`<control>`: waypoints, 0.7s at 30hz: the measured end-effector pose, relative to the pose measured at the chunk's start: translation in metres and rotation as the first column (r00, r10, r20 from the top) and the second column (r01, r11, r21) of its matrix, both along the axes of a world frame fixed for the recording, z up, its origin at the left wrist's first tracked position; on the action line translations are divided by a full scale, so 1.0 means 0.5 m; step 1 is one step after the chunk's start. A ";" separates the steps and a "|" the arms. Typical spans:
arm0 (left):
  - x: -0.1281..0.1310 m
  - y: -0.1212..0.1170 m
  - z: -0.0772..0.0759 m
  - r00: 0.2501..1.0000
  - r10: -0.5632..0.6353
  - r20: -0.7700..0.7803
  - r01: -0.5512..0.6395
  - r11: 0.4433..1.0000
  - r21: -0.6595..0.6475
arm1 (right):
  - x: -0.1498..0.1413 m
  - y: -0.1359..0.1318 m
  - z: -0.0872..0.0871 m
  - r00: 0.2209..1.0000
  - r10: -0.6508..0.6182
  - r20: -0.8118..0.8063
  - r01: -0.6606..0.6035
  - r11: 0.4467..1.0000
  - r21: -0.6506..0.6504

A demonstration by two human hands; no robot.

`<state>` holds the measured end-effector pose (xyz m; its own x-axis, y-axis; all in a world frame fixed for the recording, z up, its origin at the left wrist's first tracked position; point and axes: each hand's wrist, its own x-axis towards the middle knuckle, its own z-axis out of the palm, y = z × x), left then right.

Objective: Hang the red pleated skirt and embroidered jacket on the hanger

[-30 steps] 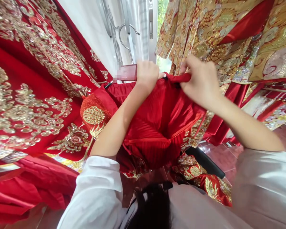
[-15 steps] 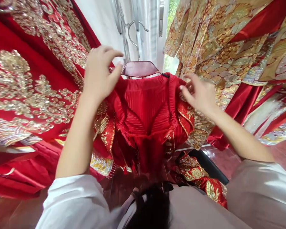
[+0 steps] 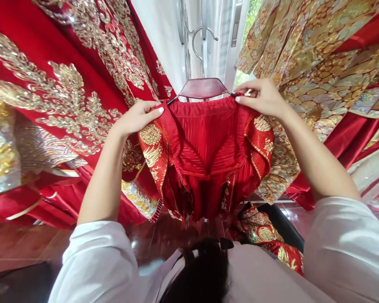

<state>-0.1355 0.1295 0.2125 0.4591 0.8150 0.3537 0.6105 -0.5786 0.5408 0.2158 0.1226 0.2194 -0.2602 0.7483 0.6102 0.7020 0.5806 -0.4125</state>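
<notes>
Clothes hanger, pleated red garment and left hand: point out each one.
Clothes hanger [image 3: 204, 88]: head view, its maroon centre panel.
Pleated red garment [image 3: 206, 122]: head view, pleated panel below the neckline.
Left hand [image 3: 138, 117]: head view, back of the hand.

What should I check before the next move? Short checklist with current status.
1. Left hand gripping the red garment at its shoulder: ok.
2. Right hand gripping the opposite shoulder: ok.
3. Hanger running into both shoulders: ok, dark arms enter at each side.
4. Neckline spread, not bunched: ok.
5. Hook seated on a support: cannot tell, metalwork is behind it but contact is unclear.
6. Hem off the floor: cannot tell, lower end hidden.
</notes>
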 end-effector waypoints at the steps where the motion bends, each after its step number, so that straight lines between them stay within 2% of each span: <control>1: 0.004 -0.001 0.002 1.000 0.007 0.004 -0.007 1.000 -0.022 | -0.020 0.003 0.014 1.000 0.015 -0.023 -0.015 1.000 -0.006; 4: 0.013 -0.004 0.007 1.000 0.011 0.020 -0.009 0.996 -0.091 | -0.077 0.017 0.046 0.998 -0.006 -0.067 0.002 0.998 -0.060; 6: 0.014 -0.006 0.008 0.999 0.031 0.034 -0.027 0.995 -0.097 | -0.102 0.027 0.055 0.996 0.028 -0.083 -0.039 0.991 -0.128; 10: 0.015 -0.001 0.011 0.992 0.108 0.060 -0.109 0.994 0.004 | -0.108 0.041 0.050 0.974 0.197 -0.111 -0.216 0.955 -0.202; 14: 0.046 0.024 0.029 0.996 0.062 0.065 -0.068 0.994 0.086 | -0.103 0.044 0.048 0.970 0.208 -0.127 -0.234 0.942 -0.243; 17: 0.083 0.048 0.044 0.994 0.032 0.108 -0.048 0.988 0.149 | -0.105 0.042 0.056 0.979 0.197 -0.055 -0.204 0.948 -0.246; 21: 0.093 0.056 0.041 0.996 -0.007 0.084 0.001 0.997 0.075 | -0.073 0.033 0.064 0.970 0.188 0.153 -0.162 0.972 -0.170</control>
